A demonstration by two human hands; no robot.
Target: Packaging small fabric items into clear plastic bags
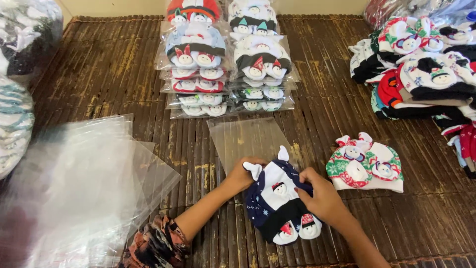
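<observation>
My left hand (241,174) and my right hand (320,197) both grip a navy, white and black baby hat (276,201) with small snowman figures and white ears. The hat lies at the near edge of a clear plastic bag (248,139) spread flat on the dark bamboo mat (124,74). My left hand holds the hat's top left corner at the bag's mouth; my right hand presses its right side. Whether the hat is partly inside the bag is unclear.
A red, green and white hat (364,168) lies to the right. Two rows of bagged hats (225,64) stand at the back. A heap of loose hats (421,64) fills the right. A pile of empty clear bags (84,178) lies left.
</observation>
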